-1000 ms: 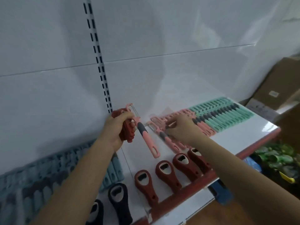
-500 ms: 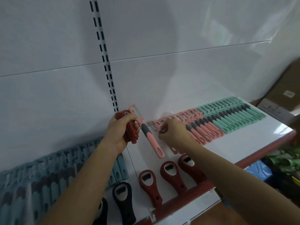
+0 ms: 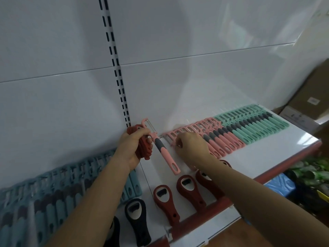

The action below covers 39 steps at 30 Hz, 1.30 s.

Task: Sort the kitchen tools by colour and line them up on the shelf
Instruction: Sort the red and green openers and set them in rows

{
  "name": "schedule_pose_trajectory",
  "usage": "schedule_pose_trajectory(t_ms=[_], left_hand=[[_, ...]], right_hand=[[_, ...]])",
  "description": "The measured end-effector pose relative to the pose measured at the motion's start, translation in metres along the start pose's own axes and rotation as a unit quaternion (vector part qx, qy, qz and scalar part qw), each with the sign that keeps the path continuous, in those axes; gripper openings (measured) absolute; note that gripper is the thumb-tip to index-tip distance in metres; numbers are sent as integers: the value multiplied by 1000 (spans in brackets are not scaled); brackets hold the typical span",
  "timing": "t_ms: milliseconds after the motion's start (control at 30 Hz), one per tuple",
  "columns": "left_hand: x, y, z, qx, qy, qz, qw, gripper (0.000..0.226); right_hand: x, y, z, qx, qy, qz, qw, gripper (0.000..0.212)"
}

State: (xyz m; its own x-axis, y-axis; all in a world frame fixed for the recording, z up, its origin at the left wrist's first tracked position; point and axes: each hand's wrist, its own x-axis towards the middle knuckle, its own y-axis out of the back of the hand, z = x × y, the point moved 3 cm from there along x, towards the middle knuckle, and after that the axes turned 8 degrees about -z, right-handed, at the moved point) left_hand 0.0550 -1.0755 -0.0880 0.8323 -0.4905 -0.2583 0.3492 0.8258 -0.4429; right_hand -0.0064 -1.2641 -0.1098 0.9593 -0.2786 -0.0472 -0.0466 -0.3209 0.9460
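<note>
My left hand [image 3: 132,146] grips a stack of dark red bottle openers [image 3: 143,150] together with one pink peeler [image 3: 164,152], whose handle hangs down over the white shelf [image 3: 277,148]. My right hand [image 3: 191,145] rests with curled fingers on the left end of the row of pink peelers [image 3: 219,138], pinching a peeler there. A row of green peelers [image 3: 252,123] follows to the right. Three red bottle openers [image 3: 165,200] lie along the shelf's front edge, black openers [image 3: 138,221] to their left. Blue peelers [image 3: 42,198] fill the left shelf.
A slotted upright [image 3: 115,68] runs down the white back panel. The shelf has a red front lip [image 3: 204,216]. Cardboard boxes [image 3: 309,102] stand at the far right, with green items [image 3: 313,173] and a blue object [image 3: 279,186] below the shelf.
The view has shifted left and closer. My right hand has moved a little left along the pink row toward its end. My left hand keeps its hold on the openers and peeler.
</note>
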Motion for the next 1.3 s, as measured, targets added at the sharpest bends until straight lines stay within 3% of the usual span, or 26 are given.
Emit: schedule_pose_trajectory(t_ms=[67, 167, 233, 300, 433, 567, 633, 833, 967, 1167, 1300], left_hand=[[3, 3, -2, 15, 4, 1, 1000, 27], [6, 3, -5, 34, 11, 1, 999, 16], [7, 0, -7, 33, 9, -2, 999, 20], [8, -3, -8, 38, 9, 4, 999, 28], [13, 3, -7, 65, 7, 69, 995, 28], [16, 7, -4, 33, 20, 36, 999, 20], [14, 6, -4, 9, 32, 7, 999, 14], [9, 6, -2, -42, 21, 4, 999, 7], [7, 10, 1, -67, 21, 0, 998, 8], [4, 15, 2, -82, 32, -34, 996, 8], [5, 14, 2, -92, 42, -47, 994, 8]], right_hand=[[-5, 15, -9, 156, 18, 25, 987, 14], [-17, 27, -28, 421, 44, -113, 899, 21], [-24, 27, -36, 498, 62, -182, 845, 21], [-26, 27, -32, 537, 58, -172, 824, 18], [-21, 24, -11, 489, -5, -77, 869, 11], [-14, 21, -3, 263, -23, -4, 965, 14], [-12, 19, -7, 165, -11, 12, 986, 12], [1, -1, -25, 37, -14, -5, 999, 16], [5, -9, -29, 13, -19, -24, 999, 23], [2, -17, -28, -4, -20, -29, 999, 10], [2, -18, -24, -14, -24, -17, 999, 12]])
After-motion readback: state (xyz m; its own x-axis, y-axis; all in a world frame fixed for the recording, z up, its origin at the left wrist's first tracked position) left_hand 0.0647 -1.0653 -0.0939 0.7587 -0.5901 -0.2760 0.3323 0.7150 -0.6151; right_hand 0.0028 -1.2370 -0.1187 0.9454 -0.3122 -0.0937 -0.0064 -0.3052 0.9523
